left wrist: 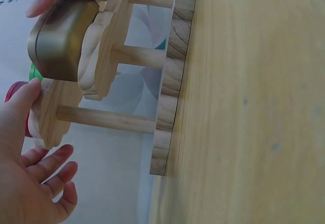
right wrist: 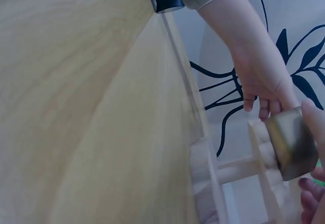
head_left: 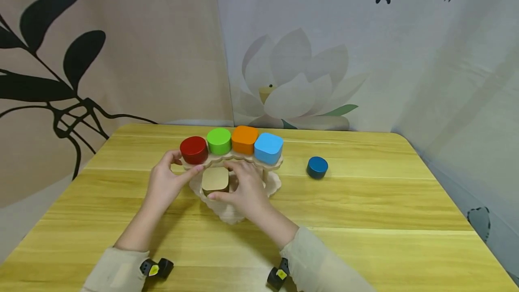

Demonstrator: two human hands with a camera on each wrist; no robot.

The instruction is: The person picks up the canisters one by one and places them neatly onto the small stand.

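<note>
A wooden tiered stand (head_left: 229, 213) with scalloped edges stands on the table, its shelves held up on round posts. My right hand (head_left: 249, 189) pinches a gold square-sided tin (head_left: 216, 179) between thumb and fingers, right at the front shelf (left wrist: 101, 56). My left hand (head_left: 166, 181) grips the left end of the back shelf (left wrist: 53, 115), thumb in front, beside the red round tin (head_left: 193, 150). Along that back shelf sit a green round tin (head_left: 219, 141), an orange square-sided tin (head_left: 244, 140) and a light blue square-sided tin (head_left: 268, 148).
A dark blue round tin (head_left: 317, 167) lies on the wooden table (head_left: 365, 202) to the right of the stand. Behind the table's far edge hangs a printed curtain (head_left: 170, 48) with leaves and a lotus. Wrist cameras (head_left: 157, 268) are strapped at both sleeves.
</note>
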